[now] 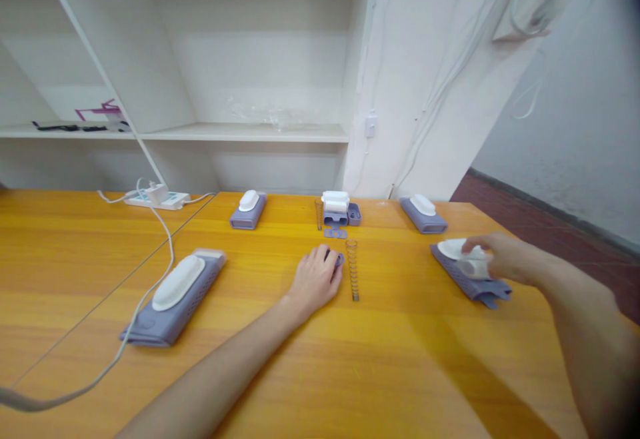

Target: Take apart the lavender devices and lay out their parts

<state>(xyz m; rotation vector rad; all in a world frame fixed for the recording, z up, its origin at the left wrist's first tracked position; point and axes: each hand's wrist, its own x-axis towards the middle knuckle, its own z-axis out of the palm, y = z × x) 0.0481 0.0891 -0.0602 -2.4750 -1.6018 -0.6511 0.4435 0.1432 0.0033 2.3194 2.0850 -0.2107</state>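
Observation:
My left hand [316,280] rests on the wooden table [390,359] with its fingers curled over a small purple part [340,259]. Just right of it lies a long metal spring [353,269]. My right hand [493,257] reaches to the right and grips the white cap [456,248] on a purple device [470,280] near the table's right edge. The fingers are wrapped round the white piece.
A larger purple device with a white cap [176,296] lies at the left, a white cable [150,279] beside it. Two more devices [248,210] [423,214], a short spring [319,214] and loose purple parts [338,212] sit at the back. A power strip [157,197] lies far left.

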